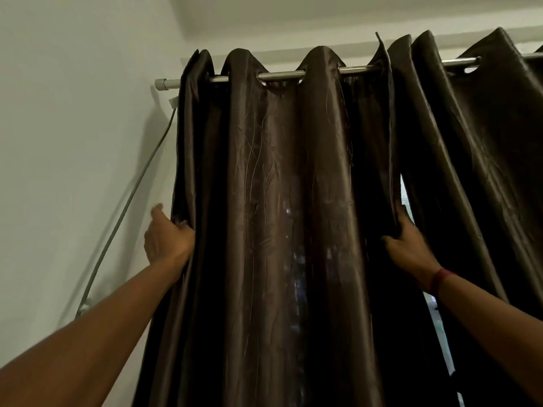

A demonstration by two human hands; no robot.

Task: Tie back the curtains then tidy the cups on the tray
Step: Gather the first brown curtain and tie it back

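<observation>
In front of the window, a dark brown curtain (279,201) hangs from a metal rod (282,74) that runs across at 12 o'clock. The person stands close to it, both arms stretched up towards the cloth. At about 9 o'clock the left hand (167,239) holds the outer edge of this curtain, just beside the pale wall (58,113). Its fingers are curled round the fold and go behind the fabric, and the thumb stands free, pointing up. At about 3 o'clock the right hand (408,245) grips the inner edge of the same curtain. The thumb is in front and the fingers are hidden behind the cloth, clamped on it. A red band (439,279) sits on that wrist. Just beside this hand a narrow gap (405,189) shows daylight, and beyond it, towards 2 o'clock, a second curtain (476,157) hangs on the same rod. A grey cable (127,210) runs down the wall at 8 o'clock.
</observation>
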